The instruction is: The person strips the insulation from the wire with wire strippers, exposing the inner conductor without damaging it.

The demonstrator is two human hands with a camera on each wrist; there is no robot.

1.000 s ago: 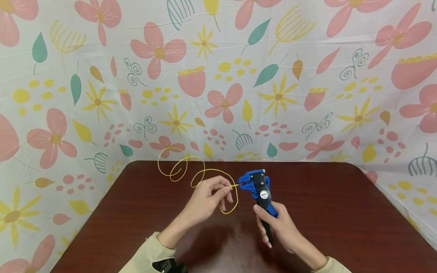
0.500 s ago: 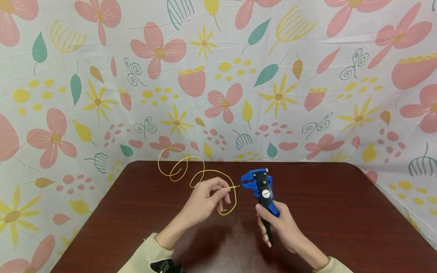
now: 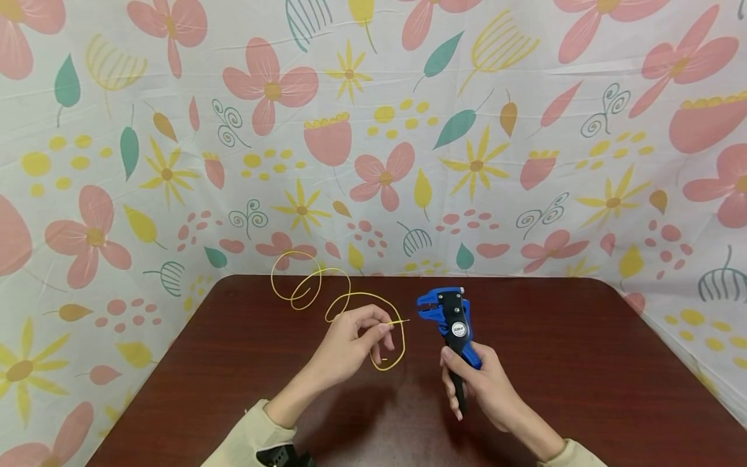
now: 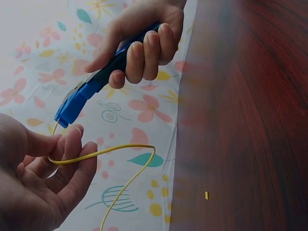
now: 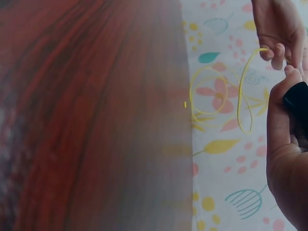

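Note:
My left hand (image 3: 356, 337) pinches a yellow wire (image 3: 399, 322) between thumb and fingertips, its thin end poking out to the right. My right hand (image 3: 478, 383) grips the handles of a blue and black wire stripper (image 3: 449, 318) held upright, with its blue nose turned left toward the wire. A small gap shows in the head view between the wire's tip and the nose. In the left wrist view the tip overlaps the stripper's blue head (image 4: 72, 108). A short yellow bit of insulation (image 4: 207, 195) lies on the table. In the right wrist view the stripper's head is out of frame.
The rest of the wire runs in loose loops (image 3: 297, 285) toward the back left of the dark brown wooden table (image 3: 583, 363). A white cloth with flowers and leaves (image 3: 373, 130) hangs behind the table.
One second ago the wire's end sat at the stripper's nose. The stripper has since moved right, away from the wire, and its jaws look wider apart. The left hand has barely moved.

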